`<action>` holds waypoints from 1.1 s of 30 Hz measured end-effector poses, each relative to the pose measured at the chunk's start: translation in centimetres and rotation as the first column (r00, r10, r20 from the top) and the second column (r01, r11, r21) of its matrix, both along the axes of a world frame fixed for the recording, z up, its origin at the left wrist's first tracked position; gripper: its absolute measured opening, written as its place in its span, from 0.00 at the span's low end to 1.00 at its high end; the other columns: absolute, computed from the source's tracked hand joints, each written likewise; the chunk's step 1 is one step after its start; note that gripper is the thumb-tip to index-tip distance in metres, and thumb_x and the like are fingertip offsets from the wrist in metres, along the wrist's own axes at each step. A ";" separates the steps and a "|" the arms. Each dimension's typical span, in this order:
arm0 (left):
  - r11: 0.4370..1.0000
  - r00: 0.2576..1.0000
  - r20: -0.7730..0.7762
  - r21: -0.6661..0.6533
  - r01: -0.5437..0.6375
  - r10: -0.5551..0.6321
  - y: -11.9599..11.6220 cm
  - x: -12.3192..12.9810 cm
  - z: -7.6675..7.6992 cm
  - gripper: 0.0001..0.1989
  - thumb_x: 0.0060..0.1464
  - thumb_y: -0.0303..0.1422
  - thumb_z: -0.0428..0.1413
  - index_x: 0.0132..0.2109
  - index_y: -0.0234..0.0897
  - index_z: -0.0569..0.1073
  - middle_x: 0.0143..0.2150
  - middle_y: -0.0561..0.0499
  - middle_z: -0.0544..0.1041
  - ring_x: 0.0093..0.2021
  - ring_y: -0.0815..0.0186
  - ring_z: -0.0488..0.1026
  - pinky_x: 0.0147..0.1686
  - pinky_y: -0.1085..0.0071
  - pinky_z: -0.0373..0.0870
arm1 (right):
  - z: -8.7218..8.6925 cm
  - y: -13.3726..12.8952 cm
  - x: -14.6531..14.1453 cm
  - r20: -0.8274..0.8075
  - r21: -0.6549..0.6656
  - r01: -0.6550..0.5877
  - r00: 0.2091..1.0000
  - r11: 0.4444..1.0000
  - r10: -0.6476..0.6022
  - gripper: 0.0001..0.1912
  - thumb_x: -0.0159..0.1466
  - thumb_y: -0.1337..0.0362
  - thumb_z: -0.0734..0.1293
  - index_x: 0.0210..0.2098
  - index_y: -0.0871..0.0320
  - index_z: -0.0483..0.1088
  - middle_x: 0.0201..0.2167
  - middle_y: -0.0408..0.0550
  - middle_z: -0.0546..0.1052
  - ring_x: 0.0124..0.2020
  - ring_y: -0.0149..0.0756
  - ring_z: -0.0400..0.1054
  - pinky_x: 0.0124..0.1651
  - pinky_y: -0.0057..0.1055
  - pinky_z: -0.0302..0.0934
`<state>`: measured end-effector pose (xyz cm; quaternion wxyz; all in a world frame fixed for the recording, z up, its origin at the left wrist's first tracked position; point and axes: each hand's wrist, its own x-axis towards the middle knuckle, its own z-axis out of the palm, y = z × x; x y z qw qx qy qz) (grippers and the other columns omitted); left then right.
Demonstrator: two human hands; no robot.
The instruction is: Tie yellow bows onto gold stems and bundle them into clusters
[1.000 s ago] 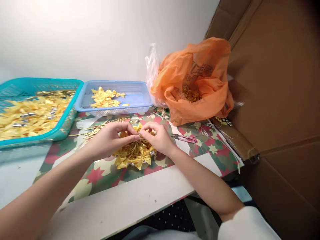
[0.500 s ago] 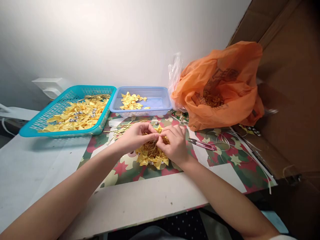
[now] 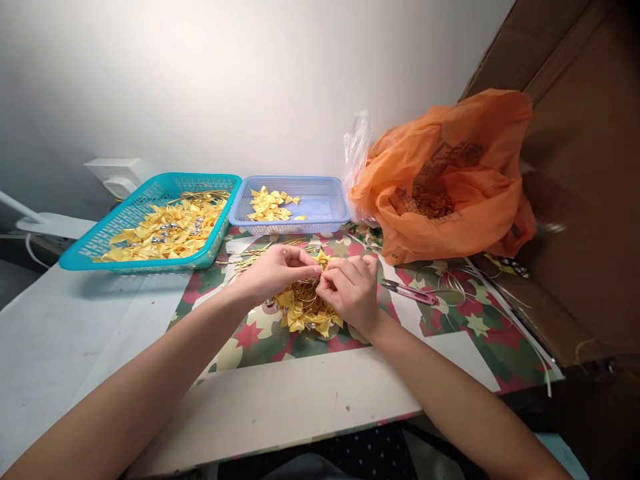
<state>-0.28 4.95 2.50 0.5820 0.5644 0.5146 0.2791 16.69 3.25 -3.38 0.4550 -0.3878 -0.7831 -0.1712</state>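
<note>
A ring of yellow ribbon flowers (image 3: 296, 319) with silvery beads and gold wire in its middle lies on the patterned sheet, partly under my hands. My left hand (image 3: 275, 272) comes in from the left, thumb and forefinger pinched together at the ring's far side. Against those fingertips, my right hand (image 3: 351, 288) has its curled fingers closed on the same spot. One yellow flower (image 3: 323, 259) shows just beyond the fingertips. The fine part pinched between them is hidden.
Yellow ribbon pieces fill a teal basket (image 3: 75, 265) at left; a lilac basket (image 3: 320, 208) holds fewer. An orange plastic bag (image 3: 480, 233) stands back right. Pink-handled thread snips (image 3: 413, 293) and loose pale cord (image 3: 457, 283) lie right. Gold wire stems (image 3: 250, 255) lie behind my left hand.
The whole view has shifted slightly, so everything sits a little further right. Both hands stay pinched together at the far side of the flower ring, with only small finger movement.
</note>
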 end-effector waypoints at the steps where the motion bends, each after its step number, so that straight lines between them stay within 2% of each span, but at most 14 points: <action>1: 1.000 1.000 0.008 0.008 0.001 -0.001 0.0 0.0 0.0 0.11 0.42 0.36 0.68 0.28 0.35 0.75 0.22 0.56 0.74 0.22 0.74 0.66 0.20 0.78 0.60 | 0.0 0.0 0.0 -0.007 0.024 -0.007 1.000 1.000 0.007 0.12 0.62 0.72 0.64 0.24 0.54 0.63 0.29 0.41 0.79 0.31 0.35 0.65 0.39 0.40 0.48; 4: 1.000 1.000 0.001 0.029 0.002 -0.002 0.0 -0.1 -0.1 0.11 0.42 0.36 0.68 0.28 0.35 0.75 0.25 0.54 0.76 0.25 0.72 0.70 0.23 0.76 0.64 | 0.0 0.0 0.0 -0.025 0.075 -0.010 1.000 0.997 0.012 0.12 0.61 0.72 0.64 0.24 0.54 0.64 0.28 0.40 0.79 0.31 0.34 0.65 0.39 0.39 0.49; 12: 0.997 1.000 -0.027 0.073 0.003 -0.001 0.0 -0.2 0.0 0.10 0.40 0.35 0.67 0.29 0.35 0.76 0.27 0.52 0.79 0.27 0.70 0.72 0.26 0.74 0.66 | -0.2 0.2 0.1 -0.045 0.020 -0.064 0.997 0.998 0.065 0.10 0.62 0.72 0.65 0.25 0.54 0.67 0.29 0.40 0.79 0.32 0.34 0.66 0.41 0.39 0.49; 18: 0.993 0.998 -0.062 0.117 0.030 -0.022 0.2 -0.3 -0.2 0.10 0.41 0.36 0.66 0.29 0.35 0.76 0.28 0.51 0.78 0.28 0.69 0.72 0.27 0.74 0.66 | 0.1 0.3 0.7 -0.099 -0.145 -0.158 0.985 0.977 0.144 0.07 0.60 0.70 0.66 0.27 0.54 0.71 0.31 0.41 0.80 0.33 0.33 0.68 0.42 0.38 0.51; 21: 0.990 0.997 -0.069 0.128 0.052 -0.043 0.3 -0.4 -0.1 0.11 0.42 0.37 0.67 0.29 0.35 0.75 0.27 0.51 0.77 0.27 0.70 0.71 0.25 0.74 0.65 | 0.2 0.3 0.9 -0.220 -0.232 -0.227 0.959 0.946 0.176 0.04 0.60 0.68 0.67 0.29 0.54 0.74 0.32 0.42 0.80 0.34 0.34 0.70 0.43 0.37 0.55; 26: 0.979 0.991 -0.086 0.164 0.118 -0.105 0.6 -0.9 -0.3 0.11 0.46 0.40 0.65 0.31 0.36 0.76 0.27 0.52 0.76 0.25 0.71 0.68 0.23 0.75 0.62 | 0.4 0.5 1.0 -0.398 -0.372 -0.342 0.899 0.863 0.185 0.03 0.60 0.66 0.70 0.29 0.54 0.75 0.32 0.44 0.80 0.37 0.36 0.71 0.46 0.39 0.60; 33: 0.962 0.980 -0.127 0.210 0.176 -0.152 0.8 -1.1 -0.5 0.12 0.49 0.42 0.63 0.31 0.37 0.75 0.30 0.50 0.77 0.29 0.69 0.72 0.28 0.74 0.67 | 0.7 0.9 1.1 -0.525 -0.431 -0.460 0.828 0.776 0.200 0.06 0.59 0.67 0.70 0.26 0.54 0.73 0.29 0.44 0.79 0.36 0.36 0.71 0.44 0.37 0.63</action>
